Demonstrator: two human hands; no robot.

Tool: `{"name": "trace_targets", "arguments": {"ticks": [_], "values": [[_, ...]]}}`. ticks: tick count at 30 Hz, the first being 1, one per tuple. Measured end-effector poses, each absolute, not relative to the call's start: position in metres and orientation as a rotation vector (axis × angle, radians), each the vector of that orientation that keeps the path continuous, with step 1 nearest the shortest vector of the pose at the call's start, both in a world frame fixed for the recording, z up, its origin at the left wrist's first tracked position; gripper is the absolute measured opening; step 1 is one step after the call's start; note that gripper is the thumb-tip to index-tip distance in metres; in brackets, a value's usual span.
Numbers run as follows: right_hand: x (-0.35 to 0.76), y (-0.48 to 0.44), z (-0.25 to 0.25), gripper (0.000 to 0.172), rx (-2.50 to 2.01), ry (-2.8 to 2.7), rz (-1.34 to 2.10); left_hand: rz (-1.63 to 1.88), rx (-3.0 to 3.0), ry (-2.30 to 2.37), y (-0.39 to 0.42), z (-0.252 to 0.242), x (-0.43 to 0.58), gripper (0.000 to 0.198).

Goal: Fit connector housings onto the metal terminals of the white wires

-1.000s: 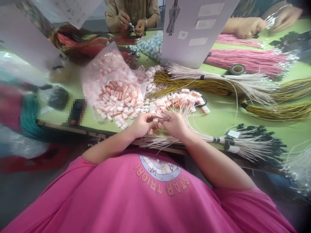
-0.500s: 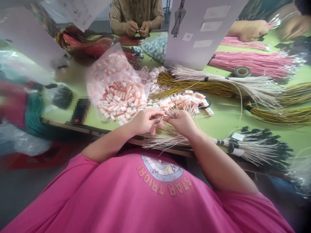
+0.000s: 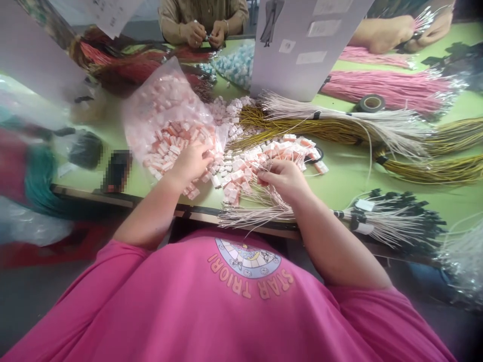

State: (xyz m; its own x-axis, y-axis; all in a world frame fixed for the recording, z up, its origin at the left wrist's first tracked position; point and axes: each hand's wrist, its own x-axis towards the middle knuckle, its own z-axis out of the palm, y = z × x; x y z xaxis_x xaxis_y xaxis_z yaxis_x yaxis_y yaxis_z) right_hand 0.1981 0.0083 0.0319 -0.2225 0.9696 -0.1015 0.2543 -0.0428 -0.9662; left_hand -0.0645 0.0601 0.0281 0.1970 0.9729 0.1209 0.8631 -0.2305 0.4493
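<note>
My left hand reaches over the pile of orange and white connectors at the mouth of a clear plastic bag; its fingertips are among the pieces, and whether they grip one cannot be made out. My right hand is closed on thin white wires near the table's front edge. Wires with orange and white connectors lie between my hands and beyond the right one. Below my right hand, the loose ends of white wires spread along the edge.
Yellow-black wire bundles, a white bundle and a tape roll lie at the right. Black-ended wires sit at the front right. A purple divider stands ahead. Other people's hands work across the table and at the upper right.
My left hand has moved left, away from my right hand, onto the connector pile. My right hand stays on the wires. The whole view has shifted slightly.
</note>
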Motion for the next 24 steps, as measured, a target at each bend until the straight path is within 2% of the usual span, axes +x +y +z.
{"name": "trace_targets", "arguments": {"ticks": [4,10,15,18,24], "values": [[0.197,0.007,0.033,0.012,-1.334,-1.547,1.327,0.839,1.937,1.395,0.028,0.036,-0.044,0.015],[0.196,0.009,0.033,0.012,-1.357,-1.591,1.360,0.851,1.252,0.874,0.002,0.030,-0.009,0.023],[0.196,0.010,0.032,0.015,-1.363,-1.584,1.370,0.863,1.052,0.925,0.002,0.023,0.004,0.026],[0.196,0.007,0.035,0.020,-1.325,-1.603,1.374,0.805,1.080,0.963,-0.001,0.024,0.009,0.037],[0.194,0.003,0.036,0.021,-1.276,-1.698,1.299,0.745,1.118,0.976,-0.001,0.025,0.010,0.033]]}}
